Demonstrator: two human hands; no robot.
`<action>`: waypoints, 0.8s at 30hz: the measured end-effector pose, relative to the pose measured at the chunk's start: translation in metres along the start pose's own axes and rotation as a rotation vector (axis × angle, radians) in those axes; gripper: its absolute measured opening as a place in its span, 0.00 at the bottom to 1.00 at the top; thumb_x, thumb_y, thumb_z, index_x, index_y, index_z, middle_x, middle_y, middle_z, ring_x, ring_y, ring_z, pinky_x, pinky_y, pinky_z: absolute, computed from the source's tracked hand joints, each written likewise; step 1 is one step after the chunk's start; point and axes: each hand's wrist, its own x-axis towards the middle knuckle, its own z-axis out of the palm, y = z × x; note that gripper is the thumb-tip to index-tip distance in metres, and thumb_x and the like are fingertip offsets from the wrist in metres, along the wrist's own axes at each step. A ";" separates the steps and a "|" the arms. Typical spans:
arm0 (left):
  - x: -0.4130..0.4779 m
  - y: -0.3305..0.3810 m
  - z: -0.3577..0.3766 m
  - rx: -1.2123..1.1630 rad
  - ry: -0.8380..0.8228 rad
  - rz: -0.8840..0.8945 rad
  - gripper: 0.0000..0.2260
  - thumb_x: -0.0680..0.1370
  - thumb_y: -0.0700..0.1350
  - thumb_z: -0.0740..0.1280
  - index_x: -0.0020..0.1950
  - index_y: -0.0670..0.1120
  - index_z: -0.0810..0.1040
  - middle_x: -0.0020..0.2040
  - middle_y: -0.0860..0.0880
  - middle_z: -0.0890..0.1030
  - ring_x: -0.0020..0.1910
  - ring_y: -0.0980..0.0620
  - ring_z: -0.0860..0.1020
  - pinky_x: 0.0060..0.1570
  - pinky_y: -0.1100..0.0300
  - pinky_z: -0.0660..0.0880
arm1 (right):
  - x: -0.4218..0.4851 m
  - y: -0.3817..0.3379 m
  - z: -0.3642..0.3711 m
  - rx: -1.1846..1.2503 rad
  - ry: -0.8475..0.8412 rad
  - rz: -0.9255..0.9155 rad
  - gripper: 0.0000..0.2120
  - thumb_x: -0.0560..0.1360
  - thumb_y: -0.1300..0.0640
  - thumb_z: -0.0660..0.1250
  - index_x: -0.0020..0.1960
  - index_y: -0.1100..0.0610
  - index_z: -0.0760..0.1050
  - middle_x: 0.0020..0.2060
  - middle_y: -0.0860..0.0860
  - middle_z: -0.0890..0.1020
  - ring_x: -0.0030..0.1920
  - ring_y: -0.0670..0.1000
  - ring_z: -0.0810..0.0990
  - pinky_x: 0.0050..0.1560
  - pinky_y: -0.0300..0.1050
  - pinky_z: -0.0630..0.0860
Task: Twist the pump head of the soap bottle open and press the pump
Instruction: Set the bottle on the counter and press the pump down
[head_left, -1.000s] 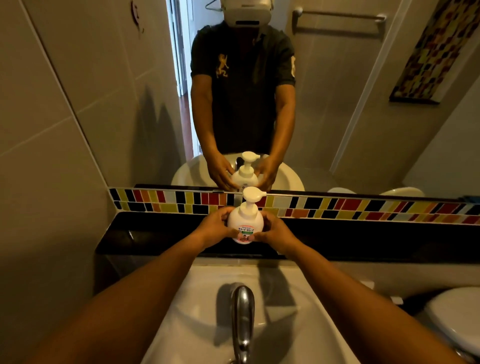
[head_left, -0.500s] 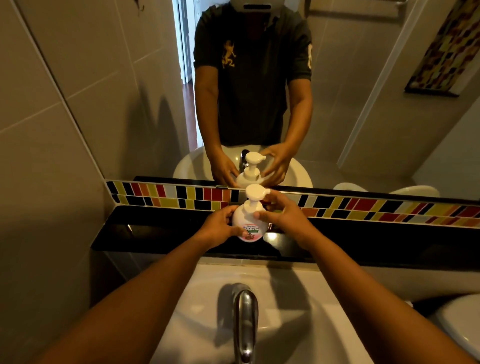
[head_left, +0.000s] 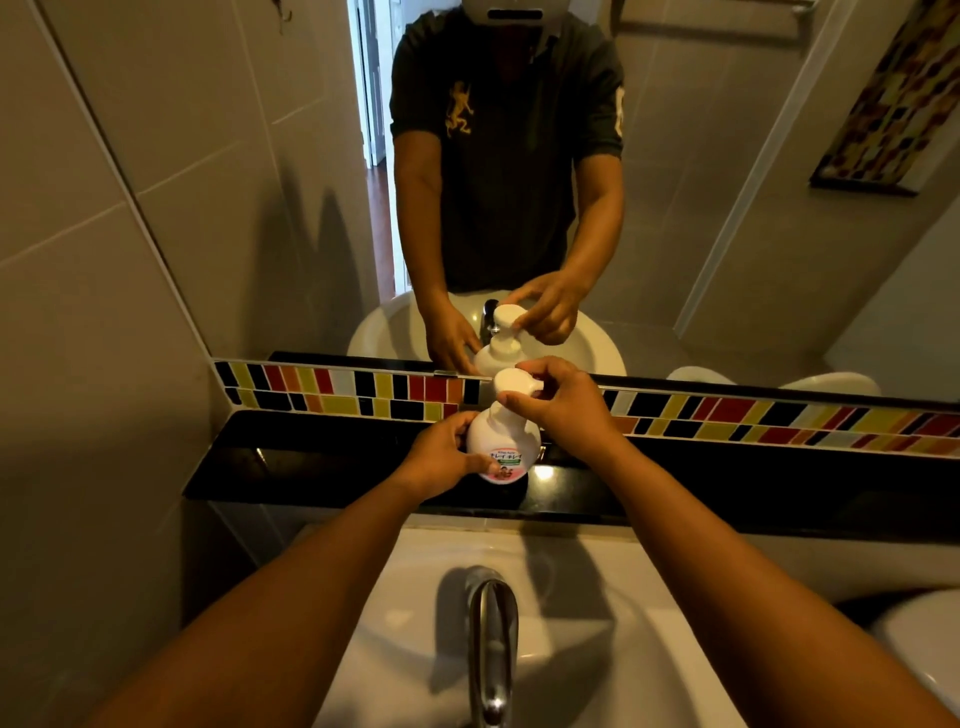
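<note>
A round white soap bottle (head_left: 501, 434) with a pink and green label stands upright on the black shelf (head_left: 322, 457) under the mirror. My left hand (head_left: 439, 457) wraps the bottle's left side and holds it. My right hand (head_left: 563, 402) is raised to the white pump head (head_left: 511, 382), with thumb and fingers pinched around its nozzle side. The bottle's right flank is hidden behind my right hand. The mirror shows the same grip from the other side.
A white sink (head_left: 415, 597) lies below the shelf, with a chrome tap (head_left: 491, 639) rising in the middle. A strip of coloured tiles (head_left: 753, 413) runs behind the shelf. A grey tiled wall (head_left: 78, 364) closes the left. A white toilet lid (head_left: 924, 639) shows at right.
My right hand left the bottle's body, rose and took hold of the pump head. My left hand stayed on the bottle. The camera moved closer and tilted down a little.
</note>
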 end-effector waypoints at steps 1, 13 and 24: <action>0.000 0.000 0.001 -0.002 0.002 -0.001 0.30 0.68 0.38 0.76 0.68 0.46 0.71 0.64 0.45 0.78 0.63 0.45 0.77 0.60 0.50 0.77 | 0.000 0.000 0.003 -0.001 0.021 0.009 0.22 0.71 0.53 0.76 0.62 0.57 0.75 0.57 0.54 0.81 0.55 0.52 0.80 0.51 0.40 0.78; 0.000 0.000 0.001 -0.010 0.008 -0.002 0.29 0.69 0.37 0.76 0.67 0.46 0.71 0.64 0.45 0.78 0.63 0.45 0.77 0.60 0.50 0.77 | -0.006 0.005 0.005 0.147 -0.082 -0.017 0.24 0.76 0.56 0.70 0.70 0.53 0.71 0.66 0.55 0.75 0.64 0.54 0.74 0.62 0.52 0.77; -0.003 0.001 0.003 0.015 0.013 0.010 0.29 0.69 0.39 0.76 0.68 0.46 0.71 0.65 0.46 0.78 0.62 0.46 0.77 0.53 0.58 0.77 | -0.005 -0.005 0.014 0.031 0.072 0.065 0.25 0.71 0.49 0.75 0.63 0.57 0.71 0.59 0.56 0.80 0.58 0.55 0.79 0.59 0.54 0.79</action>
